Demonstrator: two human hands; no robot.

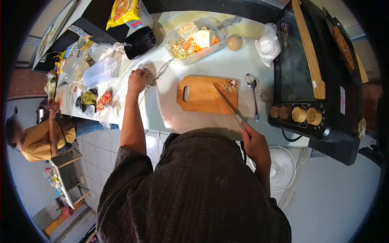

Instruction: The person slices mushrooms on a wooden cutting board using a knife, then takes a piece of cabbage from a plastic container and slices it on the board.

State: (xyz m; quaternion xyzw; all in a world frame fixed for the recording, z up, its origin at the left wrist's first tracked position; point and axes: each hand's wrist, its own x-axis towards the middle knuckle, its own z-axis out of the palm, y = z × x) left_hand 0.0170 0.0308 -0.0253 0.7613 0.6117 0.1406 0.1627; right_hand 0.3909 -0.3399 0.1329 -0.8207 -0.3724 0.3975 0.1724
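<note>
My right hand (255, 142) grips a knife (227, 101) by its handle. The blade slants up and left over the wooden cutting board (198, 101). Small pale and brownish bits (229, 86) lie at the board's upper right corner, close to the blade. Left of the board, my left hand (137, 82) is closed beside a small clear object (150, 77); what its fingers hold, if anything, is too small to make out. A metal spoon (251, 83) lies right of the board. Behind it, a clear plastic container (182, 58) holds noodles, sprouts and orange and white pieces.
A brown egg (234, 42) and a tied bag of white powder (269, 46) sit at the back. The black cooker (298, 77) flanks the right. Plastic bags (75, 69), a clear lid (99, 73) and a black bowl (139, 42) crowd the left. Another person (48, 135) is at far left.
</note>
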